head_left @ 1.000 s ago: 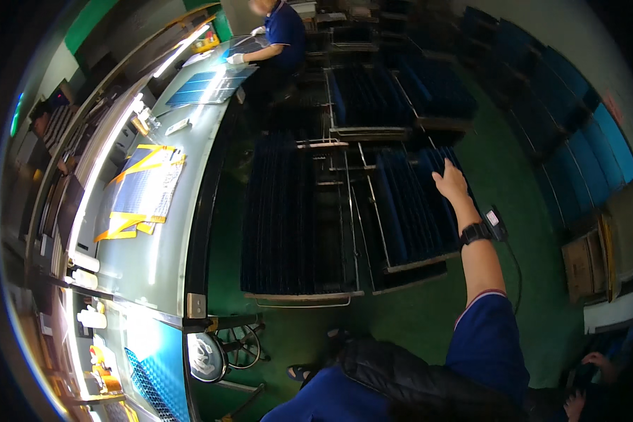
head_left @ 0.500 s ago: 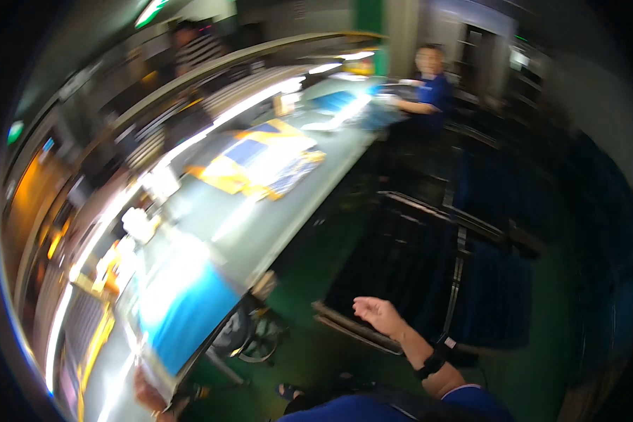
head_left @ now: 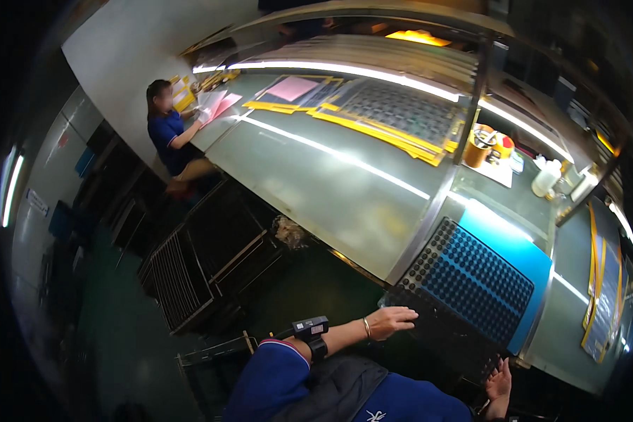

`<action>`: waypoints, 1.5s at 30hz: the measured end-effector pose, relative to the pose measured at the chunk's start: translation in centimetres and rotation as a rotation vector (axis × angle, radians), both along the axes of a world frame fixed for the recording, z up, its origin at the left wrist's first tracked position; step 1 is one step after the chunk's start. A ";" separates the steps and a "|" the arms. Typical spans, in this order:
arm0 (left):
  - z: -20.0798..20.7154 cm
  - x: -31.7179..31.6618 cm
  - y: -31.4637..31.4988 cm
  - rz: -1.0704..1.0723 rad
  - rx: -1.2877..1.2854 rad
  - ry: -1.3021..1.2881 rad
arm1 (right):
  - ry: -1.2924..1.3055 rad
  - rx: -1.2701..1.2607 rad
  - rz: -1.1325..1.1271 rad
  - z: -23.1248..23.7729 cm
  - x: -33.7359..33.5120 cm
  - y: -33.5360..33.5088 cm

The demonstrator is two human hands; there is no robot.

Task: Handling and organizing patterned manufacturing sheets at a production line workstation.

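A see-through sheet with rows of dark round dots lies partly over a bright blue sheet on the worktable. Its near part extends past the table edge toward me and looks dark against the floor. My left hand has its fingers together at the near left edge of the dotted sheet, gripping it. At the near right corner, my right hand has its fingers curled up against the sheet; its thumb side is partly hidden.
A metal post rises behind the sheets. Beyond stand a brown cup of tools and a white bottle. Yellow-edged frames lie farther back. A co-worker handles pink sheets at the far left. Dark racks stand below.
My view has swung to another stretch of the table. My hands, earlier wide apart, are now both at the dotted sheet, which now overlaps the blue sheet.
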State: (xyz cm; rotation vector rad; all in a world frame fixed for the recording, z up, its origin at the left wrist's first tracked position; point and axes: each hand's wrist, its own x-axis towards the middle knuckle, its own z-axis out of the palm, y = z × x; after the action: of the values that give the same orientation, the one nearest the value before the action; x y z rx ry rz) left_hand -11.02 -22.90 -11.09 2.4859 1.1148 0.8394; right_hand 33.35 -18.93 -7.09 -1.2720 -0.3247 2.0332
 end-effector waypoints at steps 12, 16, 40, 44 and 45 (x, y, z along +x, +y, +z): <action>2.1 -5.9 2.1 0.756 -1.494 -1.011 | -0.595 0.230 0.380 5.3 -2.2 6.1; 4.8 -4.3 6.0 0.413 -1.491 -0.796 | -0.551 0.246 0.285 5.7 -0.8 7.7; 4.4 -2.4 18.0 0.018 -0.609 0.074 | -1.027 0.604 -0.017 -2.1 3.0 13.5; 4.5 -2.5 18.0 0.021 -0.627 0.103 | -1.036 0.618 -0.030 -2.4 2.9 13.2; 4.7 -2.4 18.0 0.020 -0.626 0.127 | -1.036 0.620 -0.029 -2.4 3.0 13.2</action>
State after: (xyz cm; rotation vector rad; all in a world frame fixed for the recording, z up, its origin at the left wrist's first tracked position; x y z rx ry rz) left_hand -13.46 -4.89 -6.41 2.0183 1.2144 0.2695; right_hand 36.33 -5.69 -9.54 -1.7503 -1.2685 0.9340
